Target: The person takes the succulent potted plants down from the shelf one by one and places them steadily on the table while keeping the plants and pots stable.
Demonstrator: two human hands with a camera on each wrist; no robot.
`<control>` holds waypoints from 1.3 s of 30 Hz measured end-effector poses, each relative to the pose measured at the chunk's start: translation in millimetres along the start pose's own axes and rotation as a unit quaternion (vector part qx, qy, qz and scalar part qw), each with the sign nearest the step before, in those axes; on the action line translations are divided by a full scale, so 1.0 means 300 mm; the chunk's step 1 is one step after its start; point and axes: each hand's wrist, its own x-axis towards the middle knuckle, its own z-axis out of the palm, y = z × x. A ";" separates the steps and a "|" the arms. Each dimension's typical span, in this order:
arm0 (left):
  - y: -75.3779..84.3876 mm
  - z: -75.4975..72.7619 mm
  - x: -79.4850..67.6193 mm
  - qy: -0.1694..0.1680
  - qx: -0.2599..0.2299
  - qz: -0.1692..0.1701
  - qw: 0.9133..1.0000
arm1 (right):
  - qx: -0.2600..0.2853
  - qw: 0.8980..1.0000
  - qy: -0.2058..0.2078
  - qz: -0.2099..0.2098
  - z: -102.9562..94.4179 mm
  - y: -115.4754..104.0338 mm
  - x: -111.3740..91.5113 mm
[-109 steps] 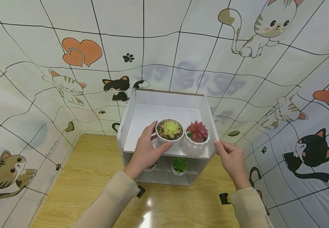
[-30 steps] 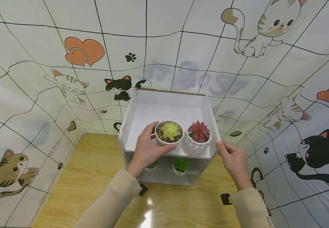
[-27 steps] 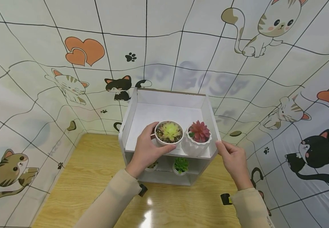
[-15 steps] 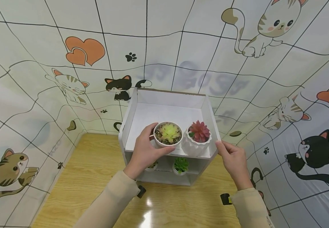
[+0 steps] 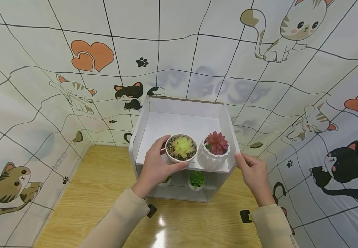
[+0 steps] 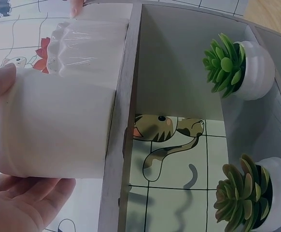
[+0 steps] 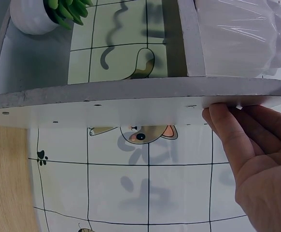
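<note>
My left hand [image 5: 157, 163] grips a white pot [image 6: 53, 123] that holds a yellow-green succulent [image 5: 182, 147], thumb at the front and fingers behind. The pot stands at the front edge of the top board of a small white shelf [image 5: 180, 120]; its base looks level with the board. To its right, a small gap away, is a scalloped white pot [image 5: 212, 161] with a red succulent [image 5: 217, 143]. At the shelf's right side panel [image 7: 145, 89], my right hand [image 5: 253, 174] pinches the panel's front edge between thumb and fingers.
On the lower shelf sit a small pot with a green succulent [image 5: 196, 179] and another with a brownish-green succulent [image 6: 242, 198], mostly behind my left hand in the head view. The shelf stands on a wooden table [image 5: 98, 193], with cat-print cloth walls [image 5: 179, 55] around it.
My left hand has shifted the yellow-green succulent's pot a little left and toward the front, widening the gap to the red succulent's pot. My right hand keeps its place on the side panel.
</note>
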 end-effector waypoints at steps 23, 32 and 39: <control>0.003 -0.032 -0.039 0.004 -0.008 -0.009 1.000 | 0.023 1.000 -0.008 0.010 -0.001 -0.006 -0.005; 0.002 -0.036 -0.050 0.007 -0.014 -0.015 1.000 | 0.019 1.000 -0.005 0.011 -0.003 -0.008 -0.007; -0.002 -0.043 -0.058 0.007 -0.021 -0.014 1.000 | 0.014 1.000 -0.002 0.004 0.000 -0.003 -0.006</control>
